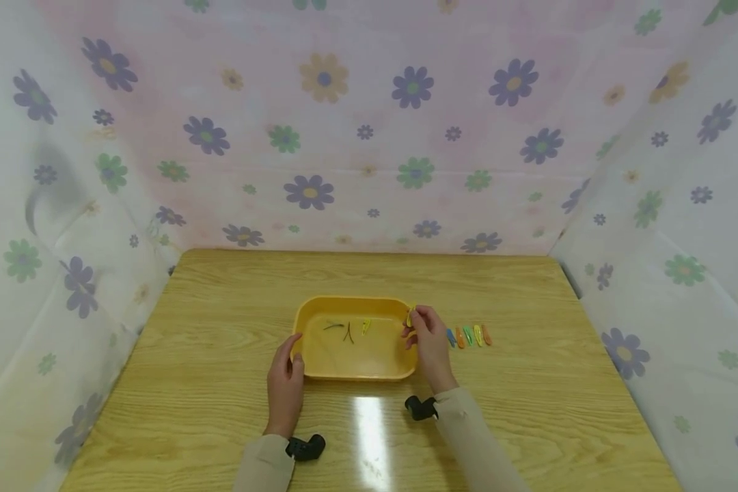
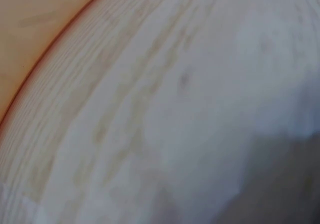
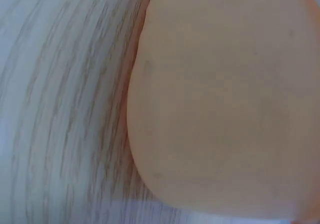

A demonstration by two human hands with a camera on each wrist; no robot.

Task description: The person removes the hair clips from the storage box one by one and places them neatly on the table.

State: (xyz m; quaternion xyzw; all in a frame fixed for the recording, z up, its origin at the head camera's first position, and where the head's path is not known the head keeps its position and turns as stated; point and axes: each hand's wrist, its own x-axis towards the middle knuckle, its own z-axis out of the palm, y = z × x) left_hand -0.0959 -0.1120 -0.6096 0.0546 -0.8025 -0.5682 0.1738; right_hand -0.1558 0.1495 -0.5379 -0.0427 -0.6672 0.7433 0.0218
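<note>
My right hand (image 1: 432, 345) pinches a small yellow hair clip (image 1: 411, 316) between thumb and fingertips, over the right end of a yellow plastic tray (image 1: 350, 376). At the tray's opposite end my left hand (image 1: 285, 386) holds the rim, thumb by the near corner. Inside the tray lie a yellow hair clip (image 1: 365, 326) and two thin dark pieces, one lying sideways (image 1: 334, 326) and one forked piece (image 1: 348, 333). The right wrist view is mostly filled by a smooth skin-toned shape; the left wrist view shows mainly pale wood grain.
To the right of the tray, a row of hair clips lies on the wooden table (image 1: 529, 383): blue (image 1: 451, 337), orange (image 1: 460, 337), green (image 1: 468, 335), yellow (image 1: 477, 335) and another orange clip (image 1: 487, 334). Flowered cloth (image 1: 369, 157) hangs around the table's back and sides.
</note>
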